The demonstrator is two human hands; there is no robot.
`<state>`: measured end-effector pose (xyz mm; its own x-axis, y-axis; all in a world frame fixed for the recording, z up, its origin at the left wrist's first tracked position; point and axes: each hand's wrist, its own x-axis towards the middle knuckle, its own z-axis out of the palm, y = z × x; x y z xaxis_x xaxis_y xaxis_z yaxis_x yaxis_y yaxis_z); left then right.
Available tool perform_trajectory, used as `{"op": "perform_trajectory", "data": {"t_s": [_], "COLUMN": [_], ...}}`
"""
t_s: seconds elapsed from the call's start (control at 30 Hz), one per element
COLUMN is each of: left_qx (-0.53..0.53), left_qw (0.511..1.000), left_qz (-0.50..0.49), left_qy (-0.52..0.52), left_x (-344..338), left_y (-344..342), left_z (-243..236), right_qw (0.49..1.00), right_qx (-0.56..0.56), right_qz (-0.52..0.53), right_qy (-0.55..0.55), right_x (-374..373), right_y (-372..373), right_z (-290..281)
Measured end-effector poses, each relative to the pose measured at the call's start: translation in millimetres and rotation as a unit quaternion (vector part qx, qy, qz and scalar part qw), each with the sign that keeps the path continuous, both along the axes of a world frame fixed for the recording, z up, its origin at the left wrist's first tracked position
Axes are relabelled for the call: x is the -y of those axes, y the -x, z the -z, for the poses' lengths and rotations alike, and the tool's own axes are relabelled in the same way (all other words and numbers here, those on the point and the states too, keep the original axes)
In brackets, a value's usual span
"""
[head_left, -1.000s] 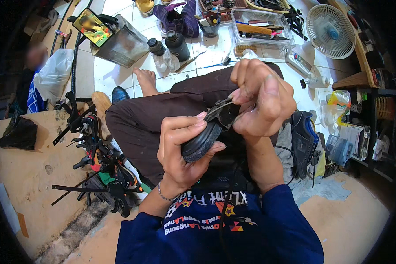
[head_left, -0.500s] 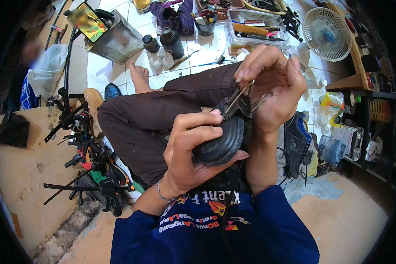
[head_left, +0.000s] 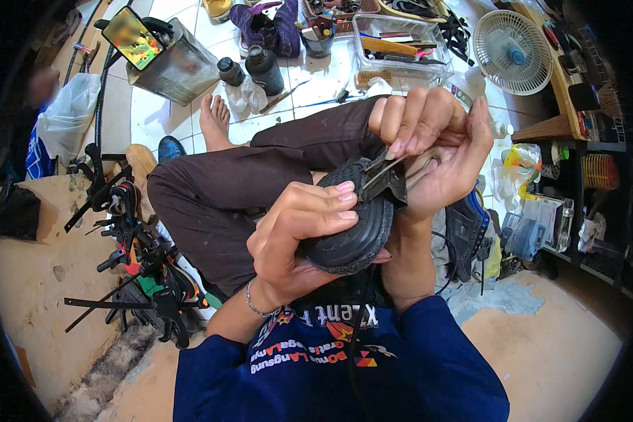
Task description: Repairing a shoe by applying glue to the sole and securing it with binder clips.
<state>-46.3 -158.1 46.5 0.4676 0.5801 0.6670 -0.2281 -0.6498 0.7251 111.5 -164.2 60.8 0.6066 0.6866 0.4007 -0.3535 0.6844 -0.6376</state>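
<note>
My left hand grips a black shoe by its sole, held up close to my chest. My right hand is shut on a black spring clamp whose jaws bite the shoe's upper edge. I sit on the floor with brown trousers and a bare foot stretched toward the tiles. A dark cord hangs from the shoe down over my blue shirt.
A heap of black clamps lies at my left. A phone leans on a metal box, two dark bottles stand beyond my foot. A clear tray of tools, a small fan and shelves are at the right.
Both hands have lifted the shoe closer to my face and a little to the right. My right hand's grip on the clamp has shifted, with the handles now showing.
</note>
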Motion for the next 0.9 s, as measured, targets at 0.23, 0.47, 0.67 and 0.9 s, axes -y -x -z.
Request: {"op": "perform_trajectory", "data": {"t_s": [0.23,0.47,0.67,0.9], "left_qx": [0.02,0.04,0.057,0.089], "left_qw": [1.0,0.999,0.997,0.994], "left_qz": [0.009,-0.017,0.013,0.052], "left_qy": [0.012,0.027,0.047,0.026], "left_x": [-3,-14,-38,-44], "left_y": [-2,1,9,4], "left_z": [3,5,13,22], "right_qw": [0.998,0.907,0.609,0.655], "right_qx": [-0.021,0.417,0.78,0.733], "right_qz": [-0.039,0.04,-0.091,-0.175], "right_qy": [0.04,0.044,0.111,0.051], "right_x": [-1,11,12,-5], "right_y": [-2,-31,-60,-62], "right_z": [6,-20,-58,-51]}}
